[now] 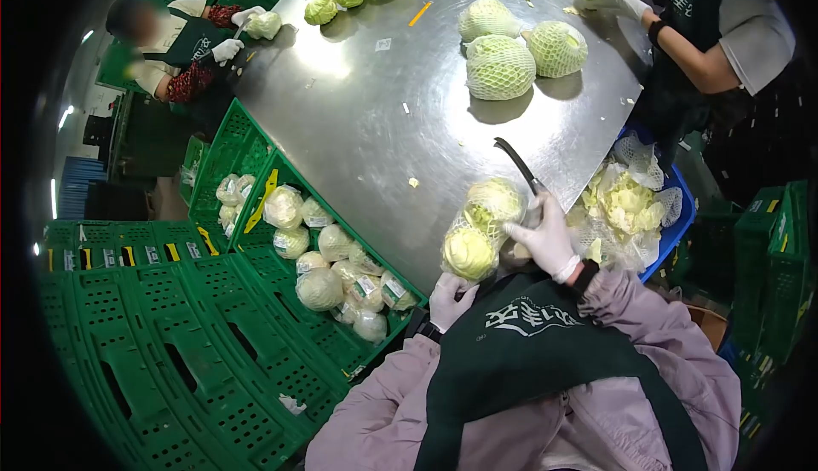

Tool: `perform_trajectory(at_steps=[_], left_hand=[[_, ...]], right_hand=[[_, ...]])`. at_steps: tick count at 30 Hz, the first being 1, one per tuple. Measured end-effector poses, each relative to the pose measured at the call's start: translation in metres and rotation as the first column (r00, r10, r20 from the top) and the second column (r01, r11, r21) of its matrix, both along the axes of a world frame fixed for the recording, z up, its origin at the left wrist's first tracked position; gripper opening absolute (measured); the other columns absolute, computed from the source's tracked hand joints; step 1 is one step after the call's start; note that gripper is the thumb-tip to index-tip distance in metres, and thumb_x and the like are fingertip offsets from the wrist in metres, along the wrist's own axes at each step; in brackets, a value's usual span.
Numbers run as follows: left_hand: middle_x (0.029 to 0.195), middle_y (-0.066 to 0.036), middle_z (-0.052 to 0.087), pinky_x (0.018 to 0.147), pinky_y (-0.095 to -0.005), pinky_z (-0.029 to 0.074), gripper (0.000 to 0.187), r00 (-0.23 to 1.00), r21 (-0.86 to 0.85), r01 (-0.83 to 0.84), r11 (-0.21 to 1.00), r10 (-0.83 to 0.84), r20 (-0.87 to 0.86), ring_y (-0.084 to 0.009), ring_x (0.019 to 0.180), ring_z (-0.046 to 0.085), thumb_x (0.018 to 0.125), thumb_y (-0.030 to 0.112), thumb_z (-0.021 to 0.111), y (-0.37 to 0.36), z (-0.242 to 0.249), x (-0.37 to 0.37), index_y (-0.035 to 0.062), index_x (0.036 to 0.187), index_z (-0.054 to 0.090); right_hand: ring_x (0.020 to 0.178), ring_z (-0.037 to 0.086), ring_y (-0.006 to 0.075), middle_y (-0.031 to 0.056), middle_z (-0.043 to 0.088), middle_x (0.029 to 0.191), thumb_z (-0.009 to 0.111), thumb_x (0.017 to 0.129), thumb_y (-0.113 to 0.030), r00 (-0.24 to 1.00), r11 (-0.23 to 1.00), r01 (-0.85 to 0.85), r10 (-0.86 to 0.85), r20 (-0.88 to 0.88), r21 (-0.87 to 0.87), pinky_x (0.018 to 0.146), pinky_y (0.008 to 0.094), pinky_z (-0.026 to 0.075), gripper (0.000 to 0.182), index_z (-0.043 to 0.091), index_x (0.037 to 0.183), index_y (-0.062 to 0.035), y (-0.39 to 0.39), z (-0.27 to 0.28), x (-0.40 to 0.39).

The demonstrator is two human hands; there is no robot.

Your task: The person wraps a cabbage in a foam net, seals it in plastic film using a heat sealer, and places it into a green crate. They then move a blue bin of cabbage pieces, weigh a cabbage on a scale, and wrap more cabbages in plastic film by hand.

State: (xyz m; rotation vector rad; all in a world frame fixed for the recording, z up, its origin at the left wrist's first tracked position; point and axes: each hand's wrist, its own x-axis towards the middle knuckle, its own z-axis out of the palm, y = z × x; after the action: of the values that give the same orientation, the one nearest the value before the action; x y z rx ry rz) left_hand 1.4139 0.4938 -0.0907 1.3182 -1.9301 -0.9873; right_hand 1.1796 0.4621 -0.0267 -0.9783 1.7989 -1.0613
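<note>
Sitting by the steel table's [366, 173] near edge in the head view, the wrapped cabbage [468, 254] probably handles weighty, firm and slick, best cupped underneath, while the right hand [550, 237] grips a knife [518, 163] and the left hand's [452, 302] finger closure is unclear.

Both hands [452, 302] apart, the right [550, 239] farther forward.
</note>
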Motion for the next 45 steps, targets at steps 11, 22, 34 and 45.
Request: perform_trajectory(at_steps=[11, 22, 34, 45], left_hand=[[0.073, -0.006, 0.054, 0.062, -0.0364, 0.044, 0.018, 0.992, -0.064, 0.120, 0.991, -0.117, 0.052, -0.0262, 0.069, 0.054, 0.071, 0.010, 0.075, 0.004, -0.002, -0.005, 0.0070, 0.073, 0.058], [0.101, -0.009, 0.062, 0.068, -0.0314, 0.055, 0.049, 0.786, 0.982, 0.067, 0.177, 0.597, -0.161, -0.0181, 0.084, 0.063, 0.091, 0.047, 0.053, -0.052, 0.059, -0.004, 0.0064, 0.119, 0.051], [0.132, -0.016, 0.047, 0.102, -0.0437, 0.041, 0.055, 0.406, 0.766, 0.598, 0.236, 0.735, -0.544, -0.0282, 0.119, 0.050, 0.094, 0.030, 0.050, -0.047, 0.034, -0.036, 0.0015, 0.138, 0.030], [0.138, -0.015, 0.042, 0.108, -0.0450, 0.034, 0.076, 0.257, 0.582, 0.615, 0.531, 0.563, -0.786, -0.0281, 0.127, 0.043, 0.082, 0.033, 0.067, -0.047, 0.050, -0.012, 0.0024, 0.140, 0.028]], right_hand=[[0.064, 0.063, 0.0136, 0.0098, 0.066, 0.074, 0.062, 0.086, -0.017, 0.936, 0.900, -0.296, 0.206, 0.285, 0.320, 0.061, 0.0273, 0.052, 0.024, 0.067, 0.092, 0.0060, 0.010, -0.052, 0.004], [0.070, 0.055, 0.0102, 0.0023, 0.059, 0.074, 0.058, 0.090, -0.013, 0.886, 0.964, -0.266, 0.247, 0.394, -0.006, 0.065, 0.0257, 0.047, 0.016, 0.062, 0.085, 0.0016, -0.003, -0.040, 0.012], [0.071, 0.054, 0.0076, 0.0013, 0.058, 0.077, 0.049, 0.097, -0.019, 0.597, 0.908, -0.396, 0.365, 0.714, -0.133, 0.070, 0.0214, 0.045, 0.021, 0.059, 0.091, -0.0022, -0.022, 0.020, -0.002], [0.102, 0.061, 0.0282, 0.0190, 0.060, 0.114, 0.041, 0.095, -0.019, 0.274, 0.984, 0.004, -0.173, 0.946, 0.179, 0.093, 0.0394, 0.048, 0.035, 0.051, 0.118, 0.0058, -0.047, -0.042, -0.015]])
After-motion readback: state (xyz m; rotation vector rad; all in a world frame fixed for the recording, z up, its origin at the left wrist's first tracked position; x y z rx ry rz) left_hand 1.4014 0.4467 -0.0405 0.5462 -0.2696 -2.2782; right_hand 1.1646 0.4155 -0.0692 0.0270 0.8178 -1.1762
